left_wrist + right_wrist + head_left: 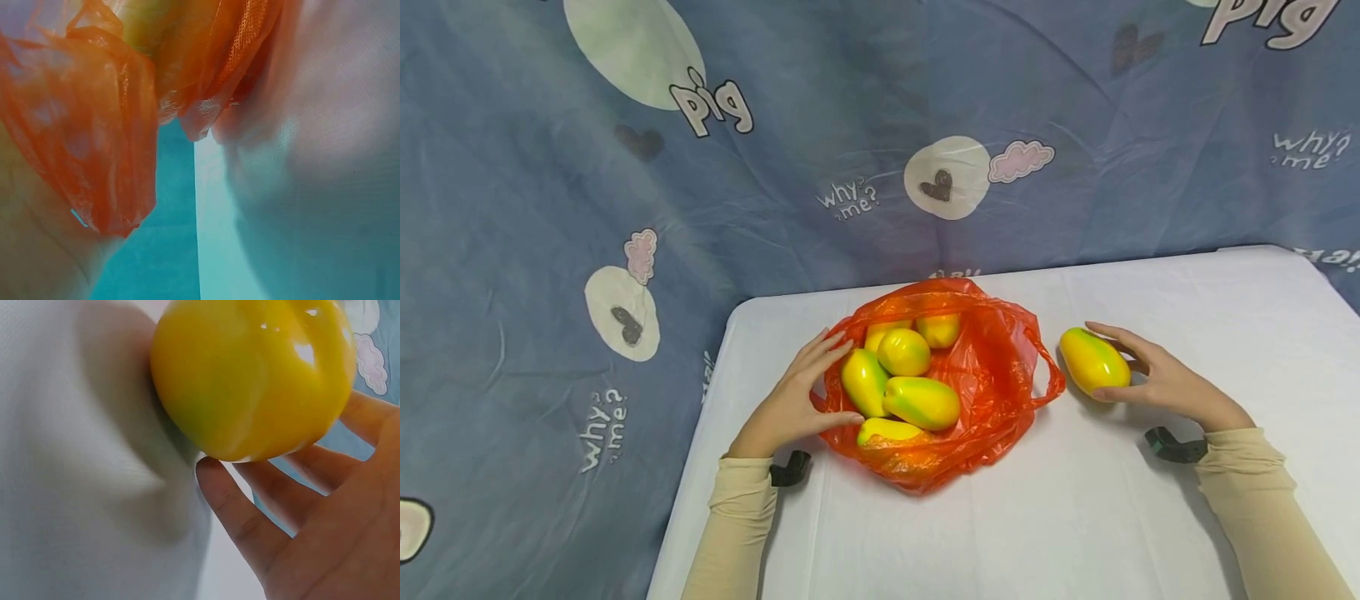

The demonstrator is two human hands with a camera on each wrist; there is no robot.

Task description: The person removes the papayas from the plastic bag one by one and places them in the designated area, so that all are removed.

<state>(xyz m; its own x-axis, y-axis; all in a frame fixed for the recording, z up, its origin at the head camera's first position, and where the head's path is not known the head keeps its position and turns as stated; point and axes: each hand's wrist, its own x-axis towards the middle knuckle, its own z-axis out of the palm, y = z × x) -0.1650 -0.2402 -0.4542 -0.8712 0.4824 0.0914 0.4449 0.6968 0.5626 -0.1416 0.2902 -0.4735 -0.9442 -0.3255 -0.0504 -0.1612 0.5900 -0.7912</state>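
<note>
In the head view, a red plastic bag (pixel 992 358) lies with its mouth spread, several yellow-green mangoes (pixel 922 402) inside. At its left rim rests my left hand (pixel 793 400), fingers spread along the edge and thumb over the lower rim. Thin red plastic (pixel 119 137) hangs close against that hand in the left wrist view. To the right of the bag, my right hand (pixel 1157 375) holds a single mango (pixel 1092 360) between thumb and fingers, low over the table. The right wrist view shows its fingers (pixel 250 528) reaching behind and under the glossy yellow fruit.
A white cloth covers the table (pixel 1075 517). Behind and to the left hangs a blue printed curtain (pixel 812 100). One bag handle (pixel 1051 375) loops out toward the right hand. Dark wrist devices (pixel 1176 446) sit below each hand.
</note>
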